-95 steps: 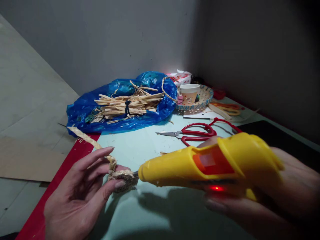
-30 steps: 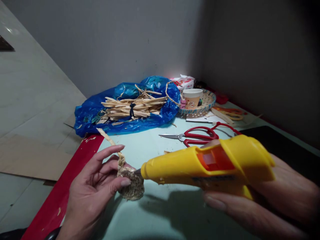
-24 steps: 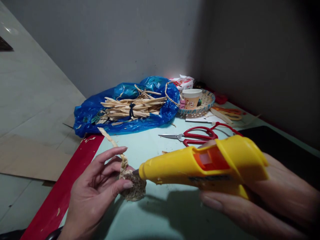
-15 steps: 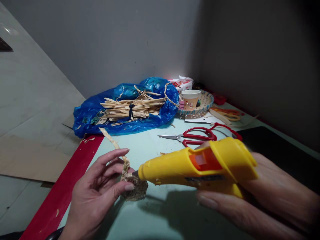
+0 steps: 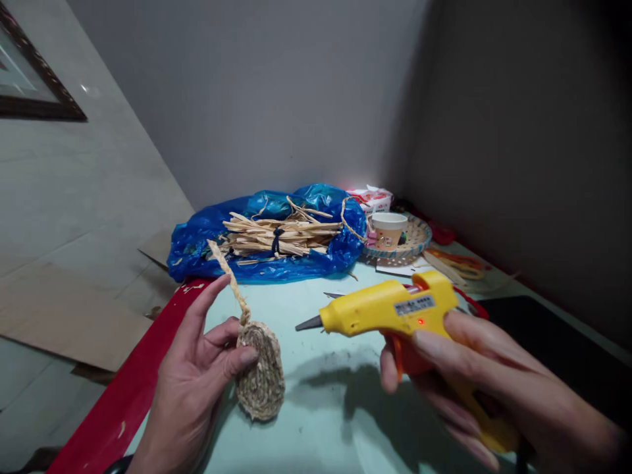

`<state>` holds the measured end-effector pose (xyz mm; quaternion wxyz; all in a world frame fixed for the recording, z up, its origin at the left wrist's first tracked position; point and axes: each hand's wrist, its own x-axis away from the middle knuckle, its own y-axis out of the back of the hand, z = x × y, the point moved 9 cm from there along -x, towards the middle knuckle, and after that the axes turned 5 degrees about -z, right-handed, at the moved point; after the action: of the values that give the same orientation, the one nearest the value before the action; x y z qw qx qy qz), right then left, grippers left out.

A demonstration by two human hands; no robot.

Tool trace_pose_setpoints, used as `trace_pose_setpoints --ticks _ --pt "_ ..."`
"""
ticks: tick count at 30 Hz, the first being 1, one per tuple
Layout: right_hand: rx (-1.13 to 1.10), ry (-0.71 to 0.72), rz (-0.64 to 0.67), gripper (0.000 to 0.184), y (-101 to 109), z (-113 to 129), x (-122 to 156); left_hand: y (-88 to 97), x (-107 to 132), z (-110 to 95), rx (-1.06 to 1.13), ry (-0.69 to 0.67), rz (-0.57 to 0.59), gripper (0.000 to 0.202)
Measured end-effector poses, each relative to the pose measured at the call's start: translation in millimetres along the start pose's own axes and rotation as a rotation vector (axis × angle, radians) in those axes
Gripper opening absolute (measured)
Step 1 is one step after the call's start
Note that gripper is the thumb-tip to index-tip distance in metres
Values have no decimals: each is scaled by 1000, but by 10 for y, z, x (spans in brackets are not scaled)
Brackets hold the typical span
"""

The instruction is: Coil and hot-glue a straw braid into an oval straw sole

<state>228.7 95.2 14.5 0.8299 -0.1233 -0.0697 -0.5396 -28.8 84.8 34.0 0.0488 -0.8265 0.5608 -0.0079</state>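
My left hand (image 5: pixel 197 368) pinches a flat oval coil of braided straw (image 5: pixel 264 375) between thumb and fingers, its face tilted toward me. From its top a loose braided tail (image 5: pixel 230 273) sticks up and to the left, near my raised index finger. In my right hand (image 5: pixel 474 368) is a yellow glue gun (image 5: pixel 390 306), gripped by the handle with a finger at the orange trigger. A small red light glows on its side. Its dark nozzle points left, a short way off the coil and not touching it.
Behind lies a blue plastic bag (image 5: pixel 197 247) with a tied bundle of dry straw strips (image 5: pixel 291 234). A woven basket (image 5: pixel 417 240) holds a paper cup (image 5: pixel 389 227). Scissors (image 5: pixel 333 294) lie partly hidden behind the glue gun. A black mat (image 5: pixel 533 329) is at right, red edging (image 5: pixel 123 388) at left.
The glue gun has drawn back to the right from the coil and turned, showing its side and trigger. My left hand has tilted the coil so its oval face shows.
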Motion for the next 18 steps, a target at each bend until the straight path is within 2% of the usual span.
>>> trace_pose_setpoints --ticks 3,7,11,14,18 --pt "-55 -57 46 55 -95 -34 -74 35 -13 17 31 25 8 74" --pt "-14 -69 34 63 -130 -180 -61 58 5 47 38 77 8 50" --pt "29 -107 48 60 -140 -400 43 26 57 43 78 124 34 37" --pt "92 -214 47 60 -141 -519 119 -9 100 63 134 165 68 31" --pt "163 -270 26 57 -92 -511 180 -38 131 113 195 209 102 25"
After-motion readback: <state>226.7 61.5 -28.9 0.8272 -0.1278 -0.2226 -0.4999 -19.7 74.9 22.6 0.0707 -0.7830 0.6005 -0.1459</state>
